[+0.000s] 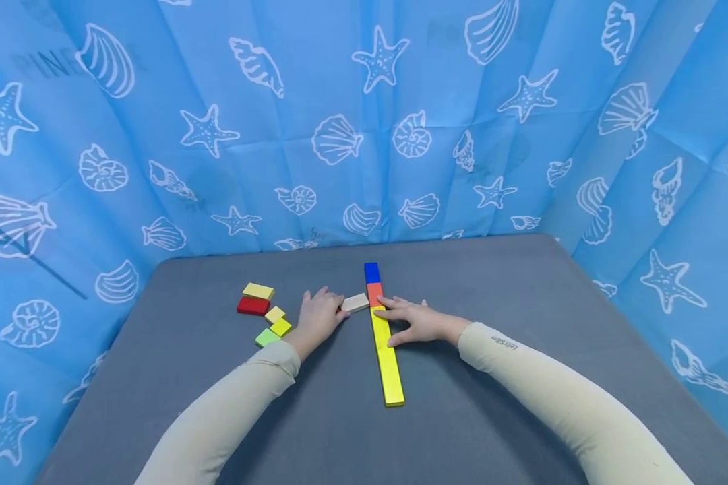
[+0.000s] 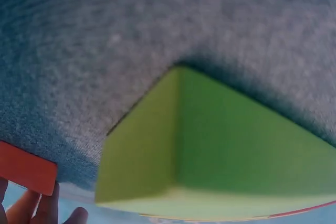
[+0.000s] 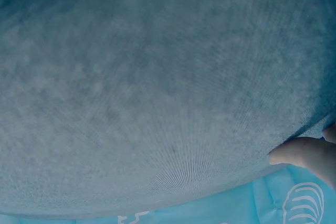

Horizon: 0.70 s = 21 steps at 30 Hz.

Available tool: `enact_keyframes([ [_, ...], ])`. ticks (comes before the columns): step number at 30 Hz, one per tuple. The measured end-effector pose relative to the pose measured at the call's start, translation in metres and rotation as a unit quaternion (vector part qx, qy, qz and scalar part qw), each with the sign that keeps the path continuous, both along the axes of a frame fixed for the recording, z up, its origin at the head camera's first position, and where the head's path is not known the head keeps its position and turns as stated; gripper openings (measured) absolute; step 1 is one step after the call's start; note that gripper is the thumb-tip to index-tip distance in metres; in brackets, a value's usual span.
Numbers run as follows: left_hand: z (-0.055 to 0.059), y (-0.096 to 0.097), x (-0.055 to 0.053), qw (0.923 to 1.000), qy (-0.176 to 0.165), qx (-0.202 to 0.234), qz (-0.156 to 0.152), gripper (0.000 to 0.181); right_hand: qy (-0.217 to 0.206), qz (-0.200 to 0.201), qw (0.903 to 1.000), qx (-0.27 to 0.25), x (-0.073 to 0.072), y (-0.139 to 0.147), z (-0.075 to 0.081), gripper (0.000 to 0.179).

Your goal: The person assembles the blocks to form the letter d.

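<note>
A column of flat blocks lies on the table: a blue block at the far end, an orange block, then a long yellow strip nearest me. A pale beige block sticks out leftward from the orange one. My left hand holds a red block at the beige block's left end; most of it is hidden in the head view. With its fingers spread, my right hand touches the column near where orange meets yellow, its thumb by the yellow strip's right edge.
Left of my left hand lie a pale yellow block, a dark red block, two small yellow blocks and a green block. A blue curtain with shell prints hangs behind the grey table.
</note>
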<state>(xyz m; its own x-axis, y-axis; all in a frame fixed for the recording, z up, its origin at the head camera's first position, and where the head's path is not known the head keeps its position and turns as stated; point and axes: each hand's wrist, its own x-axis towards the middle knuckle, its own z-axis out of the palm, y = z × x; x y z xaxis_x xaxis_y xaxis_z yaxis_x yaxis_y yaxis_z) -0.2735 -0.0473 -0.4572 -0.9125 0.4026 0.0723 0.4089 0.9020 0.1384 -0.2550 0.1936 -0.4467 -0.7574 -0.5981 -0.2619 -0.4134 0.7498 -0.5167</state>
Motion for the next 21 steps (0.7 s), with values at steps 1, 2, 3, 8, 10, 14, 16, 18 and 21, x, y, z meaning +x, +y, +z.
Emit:
enact_keyframes([
  [1, 0.0, 0.0, 0.0, 1.0, -0.002, 0.004, 0.003, 0.037, -0.001, 0.0, 1.0, -0.001, 0.0, 0.0, 0.0, 0.073],
  [2, 0.0, 0.0, -0.001, 1.0, -0.004, 0.007, 0.005, 0.035, -0.002, -0.001, 1.0, -0.002, 0.0, -0.001, 0.0, 0.073],
  [3, 0.0, 0.0, -0.001, 0.9999, -0.008, 0.01, 0.006, 0.035, -0.003, -0.002, 1.0, -0.002, 0.0, -0.001, 0.0, 0.073],
  [8, -0.001, 0.0, -0.002, 0.9997, -0.015, 0.021, 0.006, 0.029, -0.007, -0.004, 1.0, -0.005, 0.0, -0.001, 0.001, 0.072],
  [10, -0.002, -0.001, -0.002, 0.9996, -0.015, 0.024, 0.004, 0.028, -0.007, -0.003, 1.0, -0.003, 0.0, -0.001, 0.0, 0.072],
  [14, -0.002, -0.004, 0.001, 0.9993, -0.02, 0.027, 0.014, 0.039, -0.004, 0.001, 1.0, 0.0, 0.0, -0.001, -0.001, 0.073],
  [16, -0.001, -0.007, 0.003, 0.9991, -0.025, 0.023, 0.025, 0.05, -0.002, 0.003, 1.0, 0.0, 0.0, -0.001, -0.002, 0.073],
  [18, 0.001, -0.01, 0.006, 0.9989, -0.029, 0.012, 0.035, 0.056, -0.001, 0.002, 1.0, 0.0, 0.0, -0.001, -0.002, 0.073],
  [21, 0.003, -0.014, 0.011, 0.9986, -0.034, -0.01, 0.039, 0.057, -0.003, -0.001, 1.0, -0.002, 0.0, 0.0, -0.001, 0.073],
])
